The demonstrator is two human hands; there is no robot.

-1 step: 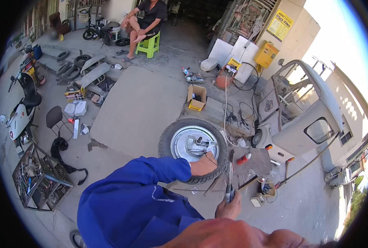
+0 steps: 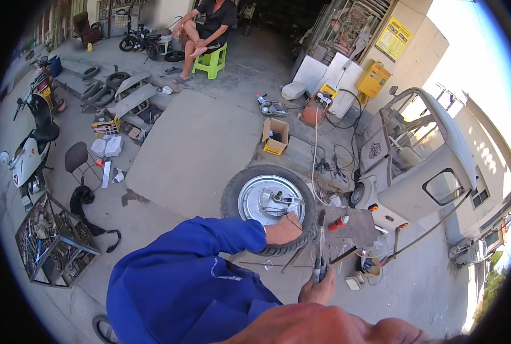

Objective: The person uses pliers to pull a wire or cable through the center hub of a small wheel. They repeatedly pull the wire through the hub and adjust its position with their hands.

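Observation:
A wheel with a black tyre [image 2: 230, 198] and a silver hub plate [image 2: 252, 200] lies flat before me. My left hand [image 2: 284, 229] reaches over its near right side, the fingers closed by the hub at a thin dark cable [image 2: 292, 220]; the fingertips are partly hidden. My right hand [image 2: 319, 290] grips the dark handles of a pair of pliers [image 2: 320, 261], held upright just right of the tyre with the jaws away from me. A blue sleeve [image 2: 181, 275] covers my left arm and fills much of the lower middle.
A low stand [image 2: 355, 229] bears a red spray can [image 2: 338, 222]. Beyond the wheel is an open cardboard box [image 2: 275, 136]; a pale hose [image 2: 314, 166] runs down to the stand. A tool rack [image 2: 55, 241] stands left, a small vehicle [image 2: 410, 166] right. A person sits on a green stool [image 2: 211, 62].
The view has shifted very slightly. Both hands, the pliers and the wheel keep their places.

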